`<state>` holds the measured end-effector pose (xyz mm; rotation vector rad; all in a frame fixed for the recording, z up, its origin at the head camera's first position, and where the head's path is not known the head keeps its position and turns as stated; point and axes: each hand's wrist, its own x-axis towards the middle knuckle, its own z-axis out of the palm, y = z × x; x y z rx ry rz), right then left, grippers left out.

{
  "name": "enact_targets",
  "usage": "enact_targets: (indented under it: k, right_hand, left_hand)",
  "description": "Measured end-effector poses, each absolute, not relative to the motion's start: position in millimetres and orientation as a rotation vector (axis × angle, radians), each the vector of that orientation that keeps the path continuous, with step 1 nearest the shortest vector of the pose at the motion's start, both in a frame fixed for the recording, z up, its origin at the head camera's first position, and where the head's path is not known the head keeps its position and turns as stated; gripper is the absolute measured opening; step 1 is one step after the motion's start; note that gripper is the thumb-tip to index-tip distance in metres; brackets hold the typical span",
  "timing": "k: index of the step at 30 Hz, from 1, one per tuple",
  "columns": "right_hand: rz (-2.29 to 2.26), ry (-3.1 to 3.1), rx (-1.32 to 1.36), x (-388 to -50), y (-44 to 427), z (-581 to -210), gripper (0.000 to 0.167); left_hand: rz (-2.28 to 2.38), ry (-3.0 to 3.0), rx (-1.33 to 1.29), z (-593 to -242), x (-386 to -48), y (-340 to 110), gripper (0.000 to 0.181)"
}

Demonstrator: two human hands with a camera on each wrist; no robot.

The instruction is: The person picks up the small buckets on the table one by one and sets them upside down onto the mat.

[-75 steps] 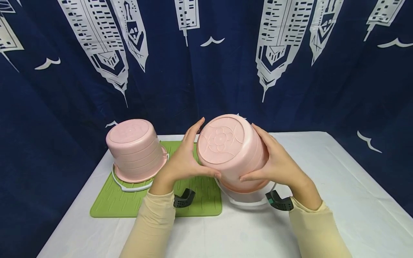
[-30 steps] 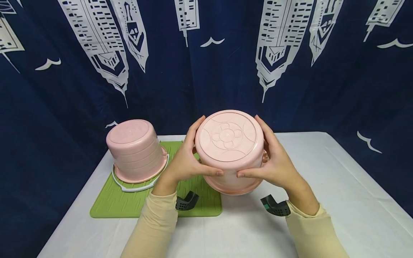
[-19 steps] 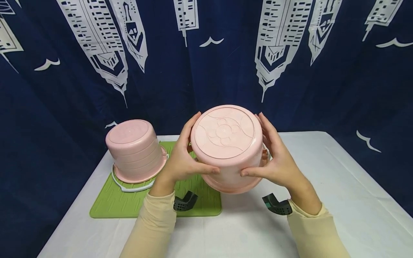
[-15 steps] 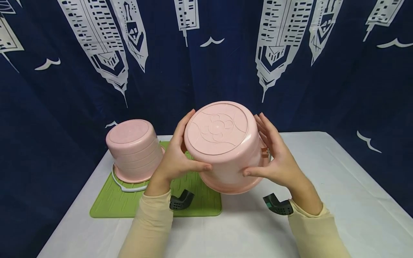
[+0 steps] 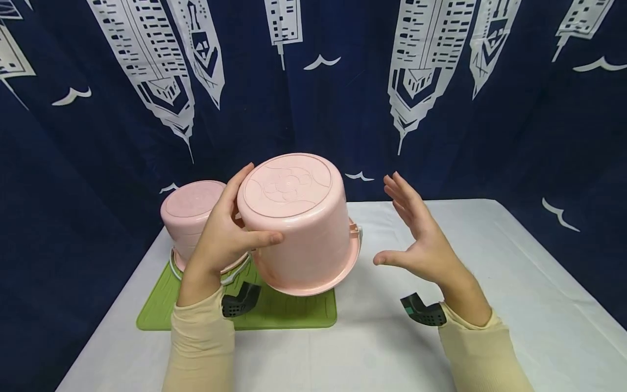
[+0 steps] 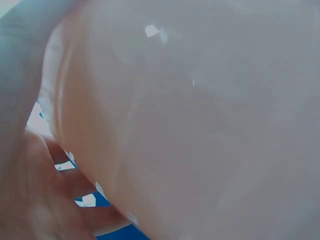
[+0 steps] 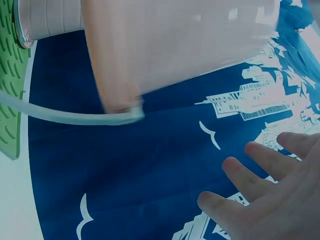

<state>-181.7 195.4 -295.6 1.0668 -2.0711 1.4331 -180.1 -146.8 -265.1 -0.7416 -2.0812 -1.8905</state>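
Note:
A pink bucket, upside down and a little tilted, is in my left hand. The thumb lies across its near side and the fingers go round its left side; the left wrist view is filled by its wall. My right hand is apart from it on the right, fingers spread with nothing between them. In the right wrist view the white handle hangs off the bucket's rim. A second pink bucket stands upside down on a green mat, partly hidden behind my left hand.
The mat lies on the left part of a white-covered table. Behind the table hangs a dark blue curtain with white building prints. The second bucket's white handle rests on the mat.
Earlier both hands held the bucket and turned it bottom up. Now my right hand has let go, while my left hand has carried the bucket leftward over the mat.

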Motion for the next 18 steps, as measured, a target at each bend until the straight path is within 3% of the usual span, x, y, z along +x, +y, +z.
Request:
enact_targets:
  k: [18]
  right_hand:
    - [1.391,-2.131,1.062,-184.2,195.5,-297.4,0.126]
  left_hand:
    - [-1.814,-2.152,-0.670,-322.6,-232.3,-147.3,0.134]
